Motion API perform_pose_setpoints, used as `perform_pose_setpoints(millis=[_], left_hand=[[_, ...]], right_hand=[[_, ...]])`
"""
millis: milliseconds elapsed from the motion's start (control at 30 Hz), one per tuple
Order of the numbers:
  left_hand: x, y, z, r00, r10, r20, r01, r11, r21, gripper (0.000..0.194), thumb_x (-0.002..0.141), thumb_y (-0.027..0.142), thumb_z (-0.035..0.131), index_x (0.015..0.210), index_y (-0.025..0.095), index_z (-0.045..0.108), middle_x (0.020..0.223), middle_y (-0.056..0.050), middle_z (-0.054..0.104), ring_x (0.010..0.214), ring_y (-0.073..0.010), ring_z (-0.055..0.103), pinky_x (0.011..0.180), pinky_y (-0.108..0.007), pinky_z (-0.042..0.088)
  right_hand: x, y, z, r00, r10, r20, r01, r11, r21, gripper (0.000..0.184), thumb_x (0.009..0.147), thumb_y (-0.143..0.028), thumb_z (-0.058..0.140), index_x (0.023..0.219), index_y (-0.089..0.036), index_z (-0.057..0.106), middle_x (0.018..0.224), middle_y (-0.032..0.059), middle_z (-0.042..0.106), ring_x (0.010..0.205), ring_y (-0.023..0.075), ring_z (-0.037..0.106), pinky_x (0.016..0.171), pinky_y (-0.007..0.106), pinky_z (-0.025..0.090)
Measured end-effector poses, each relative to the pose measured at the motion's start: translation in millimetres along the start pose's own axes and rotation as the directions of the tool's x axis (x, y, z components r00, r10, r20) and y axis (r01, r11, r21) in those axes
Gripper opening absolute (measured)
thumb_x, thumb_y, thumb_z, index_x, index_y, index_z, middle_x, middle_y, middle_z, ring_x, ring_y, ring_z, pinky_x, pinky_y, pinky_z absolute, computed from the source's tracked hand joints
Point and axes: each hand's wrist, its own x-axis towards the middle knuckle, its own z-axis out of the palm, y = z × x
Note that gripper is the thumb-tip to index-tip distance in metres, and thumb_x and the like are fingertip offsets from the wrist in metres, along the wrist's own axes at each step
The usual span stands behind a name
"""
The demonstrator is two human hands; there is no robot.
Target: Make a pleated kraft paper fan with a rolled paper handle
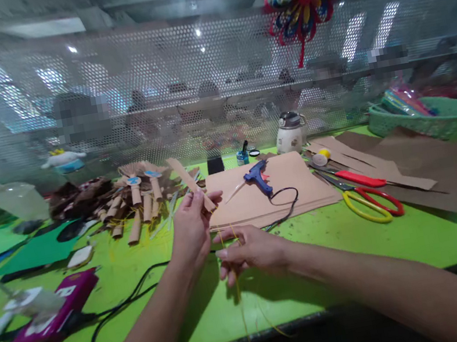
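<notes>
Between the thumb and fingers of my left hand (194, 224) is a narrow strip of brown paper (183, 174), slanting up to the left. Just below and to the right, my right hand (246, 250) pinches thin yellow strings (240, 298), which run up to the strip's lower end and dangle past the table edge. Behind the hands, a blue glue gun (258, 177) lies on a stack of tan paper sheets (235, 211). To the left sits a group of small brown paper rolls (135, 229) with yellow strings, a few bearing blue-and-white round tops.
Scissors (373, 204) with red and yellow handles and a red-handled cutter (360, 178) lie right, beside brown paper sheets (421, 160). A green basket (447, 109) stands behind them. At left are a purple power strip (58, 307) and black cable (122, 299). A jug (290, 132) stands at the back.
</notes>
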Motion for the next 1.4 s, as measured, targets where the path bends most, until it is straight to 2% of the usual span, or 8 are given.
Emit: perform_pose_setpoints(millis=[233,567,733,833,900,1133,1267,1400], left_hand=[[19.7,23.6,-13.6,0.984,0.086,-0.155,-0.096,0.994,-0.06,0.012,0.09,0.016,0.05,0.08,0.017,0.057,0.076,-0.005,0.073,0.07,-0.0113,0.068,0.064,-0.019,0.054],[10.8,16.7,-8.7,0.991,-0.085,-0.099,0.074,0.991,-0.113,0.007,0.084,0.01,0.061,0.08,0.014,0.066,0.074,-0.001,0.067,0.067,-0.0098,0.065,0.069,-0.023,0.057],[-2.8,-4.0,-1.1,0.989,-0.143,-0.02,0.141,0.987,-0.076,0.02,0.069,0.01,0.076,0.086,0.017,0.067,0.084,-0.001,0.068,0.073,-0.0094,0.063,0.062,-0.018,0.052],[-15.1,-15.6,7.9,0.983,-0.181,0.035,0.183,0.982,-0.047,0.025,0.064,0.012,0.081,0.085,0.016,0.068,0.085,-0.002,0.068,0.077,-0.0117,0.064,0.062,-0.019,0.05],[-22.6,-21.2,12.5,0.974,-0.207,0.087,0.208,0.978,-0.003,0.026,0.063,0.016,0.083,0.085,0.015,0.069,0.087,-0.004,0.07,0.079,-0.0134,0.064,0.065,-0.021,0.05],[-39.0,-35.5,12.0,0.937,-0.255,0.239,0.212,0.958,0.191,0.025,0.068,0.024,0.08,0.089,0.013,0.072,0.092,-0.009,0.072,0.086,-0.0189,0.063,0.079,-0.029,0.048],[-45.2,-41.6,10.6,0.909,-0.331,0.252,0.262,0.926,0.272,0.028,0.069,0.027,0.079,0.091,0.012,0.072,0.092,-0.011,0.073,0.088,-0.0229,0.064,0.086,-0.035,0.046],[-45.0,-35.1,13.0,0.892,-0.381,0.243,0.328,0.915,0.234,0.034,0.071,0.033,0.078,0.099,0.016,0.07,0.099,-0.011,0.071,0.096,-0.025,0.064,0.088,-0.036,0.046]], right_hand=[[-31.8,-17.7,-48.6,0.999,0.019,0.039,-0.015,0.995,-0.097,0.034,0.086,-0.047,0.056,0.085,-0.013,0.063,0.041,-0.0101,0.041,0.038,0.0056,0.028,0.041,0.019,0.025],[-110.2,-42.7,-146.4,0.997,0.014,-0.076,-0.05,0.867,-0.496,0.041,0.089,-0.049,0.056,0.093,-0.01,0.068,0.049,-0.0066,0.045,0.042,0.0056,0.033,0.044,0.02,0.024],[-142.8,-54.1,-181.9,0.98,0.0,-0.201,-0.179,0.453,-0.873,0.045,0.088,-0.052,0.053,0.11,-0.016,0.069,0.086,0.0077,0.069,0.078,0.0205,0.063,0.071,0.032,0.049],[-134.3,-64.9,-173.7,0.915,-0.32,-0.244,-0.166,0.253,-0.953,0.042,0.087,-0.047,0.054,0.11,-0.016,0.069,0.113,0.0144,0.067,0.107,0.0294,0.059,0.094,0.045,0.044],[-115.6,-70.3,-150.9,0.865,-0.457,-0.206,-0.079,0.282,-0.956,0.038,0.092,-0.043,0.047,0.111,-0.016,0.067,0.116,0.0139,0.066,0.11,0.0267,0.058,0.095,0.043,0.044],[-40.7,-46.1,-65.5,0.935,-0.352,0.041,0.22,0.485,-0.847,0.042,0.086,-0.027,0.058,0.127,-0.017,0.055,0.115,0.0109,0.067,0.1,0.0236,0.063,0.087,0.036,0.049],[-32.3,-26.9,-66.3,0.939,-0.322,0.121,0.295,0.569,-0.768,0.038,0.091,-0.017,0.047,0.128,-0.019,0.054,0.114,0.0083,0.067,0.099,0.0204,0.062,0.086,0.032,0.048],[-43.2,-19.6,-81.6,0.955,-0.284,0.088,0.224,0.493,-0.841,0.029,0.096,-0.027,0.042,0.118,-0.018,0.058,0.107,0.0098,0.068,0.091,0.0213,0.062,0.083,0.033,0.048]])
